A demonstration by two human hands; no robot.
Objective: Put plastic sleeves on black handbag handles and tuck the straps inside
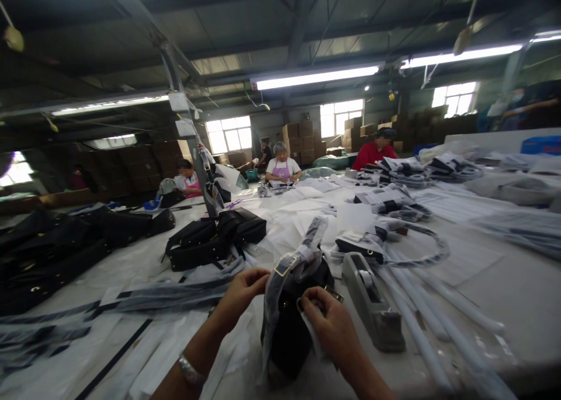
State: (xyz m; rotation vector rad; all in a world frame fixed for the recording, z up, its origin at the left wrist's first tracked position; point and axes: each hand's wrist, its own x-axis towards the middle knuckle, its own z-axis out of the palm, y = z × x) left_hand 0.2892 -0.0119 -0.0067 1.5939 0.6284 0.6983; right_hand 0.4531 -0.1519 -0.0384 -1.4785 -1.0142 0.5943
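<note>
A black handbag (291, 336) stands on the table right in front of me. Its strap (274, 292) is wrapped in translucent film and arches over the bag, with a gold-rimmed buckle (286, 265) near the top. My left hand (241, 295) pinches the strap's wrapped edge on the left side, thumb and forefinger together. On the bag's right side, the fingers of my right hand (326, 318) are curled closed around a thin white wrapping sheet (316, 340), which hangs below them. A metal clasp (335, 295) shows just beyond that hand.
A grey tape dispenser (372, 303) stands close on my right, beside long wrapped tubes (421, 336). Black bags (214, 236) lie beyond my left hand, and more are heaped (48, 260) further left. Wrapped straps (175, 295) cover the left side. Several co-workers sit across the table.
</note>
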